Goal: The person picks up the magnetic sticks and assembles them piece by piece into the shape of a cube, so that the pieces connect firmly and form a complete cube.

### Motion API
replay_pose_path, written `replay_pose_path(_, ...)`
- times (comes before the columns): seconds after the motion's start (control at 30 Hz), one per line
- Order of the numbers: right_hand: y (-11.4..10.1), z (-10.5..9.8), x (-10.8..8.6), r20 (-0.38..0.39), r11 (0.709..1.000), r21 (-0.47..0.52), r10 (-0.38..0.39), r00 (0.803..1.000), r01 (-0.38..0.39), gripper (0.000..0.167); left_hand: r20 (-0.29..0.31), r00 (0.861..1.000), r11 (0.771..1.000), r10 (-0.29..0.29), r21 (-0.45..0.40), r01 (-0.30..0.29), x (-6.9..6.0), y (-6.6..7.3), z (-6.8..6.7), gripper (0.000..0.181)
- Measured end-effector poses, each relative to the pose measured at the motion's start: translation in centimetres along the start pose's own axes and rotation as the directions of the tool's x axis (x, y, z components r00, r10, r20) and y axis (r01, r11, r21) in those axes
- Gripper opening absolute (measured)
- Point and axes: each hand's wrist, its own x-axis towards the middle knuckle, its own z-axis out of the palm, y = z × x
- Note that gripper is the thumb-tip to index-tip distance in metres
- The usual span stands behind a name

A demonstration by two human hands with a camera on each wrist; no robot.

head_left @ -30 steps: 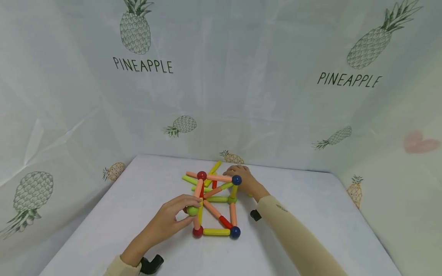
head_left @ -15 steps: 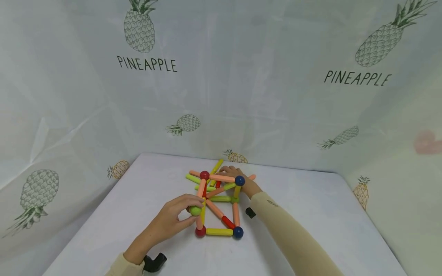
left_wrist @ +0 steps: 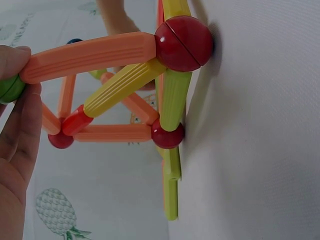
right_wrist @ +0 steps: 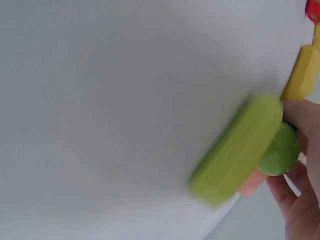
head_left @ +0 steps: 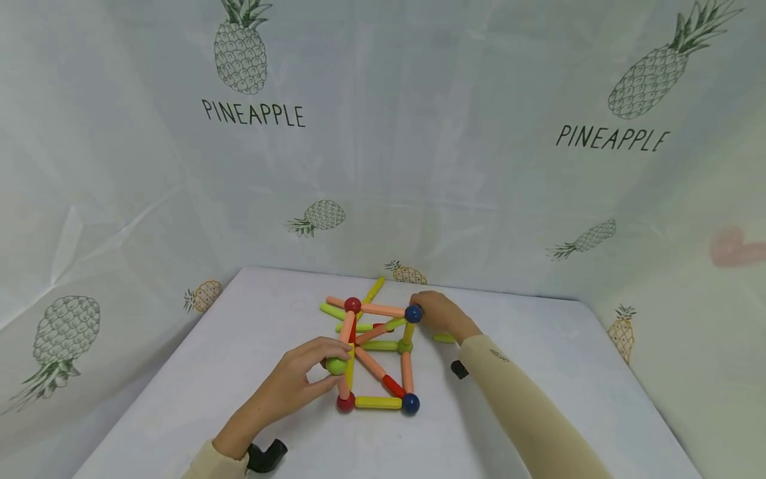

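Observation:
My left hand (head_left: 305,372) pinches a green ball (head_left: 336,366) at the upper front left of a frame built from rods and balls. An orange rod (left_wrist: 90,56) runs from that ball to a red ball (left_wrist: 183,44) on the table. At the back right, my right hand (head_left: 445,314) is behind the blue ball (head_left: 413,314); its fingertips are hidden in the head view. In the right wrist view, its thumb and fingers are around another green ball (right_wrist: 281,151). Beside it are a blurred yellow-green rod (right_wrist: 237,150) and an orange rod (right_wrist: 253,182).
Loose yellow rods (head_left: 374,290) and yellow-green rods (head_left: 332,311) lie behind the frame. A short yellow-green rod (head_left: 444,338) shows beside my right wrist. The white table (head_left: 526,399) meets a pineapple-print cloth (head_left: 467,166) at its back edge.
My right hand has drawn back to the right from the loose rods behind the frame. A red piece behind the frame now appears at a different angle. My left hand stays on the green ball.

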Motion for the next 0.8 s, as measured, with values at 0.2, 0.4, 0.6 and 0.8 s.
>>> replay_pose_path(0.2,2.6,-1.0,-1.9,0.0,0.998,0.043,0.036,0.999,-0.036,0.008,-0.003,1.0,1.0,0.0,0.002,0.0,0.1,0.1,0.0,0.054)
replay_pose_path(0.4,3.8,-3.4,-4.3,-0.093,0.998,0.051,0.039,0.995,-0.034,0.019,-0.003,1.0,1.0,-0.014,0.007,0.014,0.1,0.2,0.1,0.056)
replay_pose_path(0.6,2.2,-6.8,-8.9,-0.21,0.997,0.075,0.001,0.978,0.015,0.018,-0.01,0.999,0.999,-0.038,-0.004,0.038,0.1,0.4,0.2,0.054)
replay_pose_path(0.8,-0.7,-8.1,-13.3,-0.286,0.989,0.122,-0.045,0.957,0.083,0.018,0.034,0.995,0.996,-0.089,-0.013,0.09,0.3,0.7,0.0,0.052)
